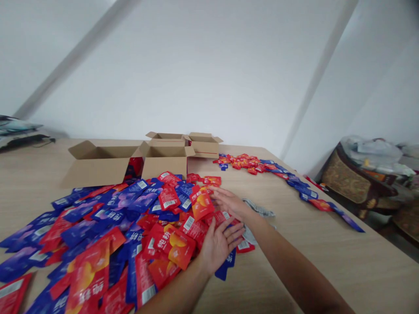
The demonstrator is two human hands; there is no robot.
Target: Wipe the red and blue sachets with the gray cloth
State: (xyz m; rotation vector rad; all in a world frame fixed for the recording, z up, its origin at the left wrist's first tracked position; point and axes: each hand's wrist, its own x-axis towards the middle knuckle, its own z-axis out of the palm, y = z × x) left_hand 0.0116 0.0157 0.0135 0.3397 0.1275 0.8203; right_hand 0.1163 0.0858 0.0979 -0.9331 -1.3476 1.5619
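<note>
Low in the middle, my left hand [216, 244] lies palm up with its fingers spread, holding nothing, at the right edge of a large heap of red and blue packets. Just beyond it, my right hand [231, 204] is turned palm inward with its fingers stretched out. Its fingertips meet the edge of a red packet [201, 203] printed with orange fruit; whether they press on it I cannot tell. Another red packet [176, 245] lies close to my left hand, and blue packets [113, 216] are mixed through the heap. Part of a grey-and-white cloth [258, 208] shows behind my right forearm.
Open cardboard boxes stand behind the heap: a wide one [98, 165], another [165, 163], and two farther back [203, 146]. A smaller group of red packets [245, 162] continues into a line of blue packets [299, 187] along the table's right edge. A cluttered chair [352, 179] stands beyond.
</note>
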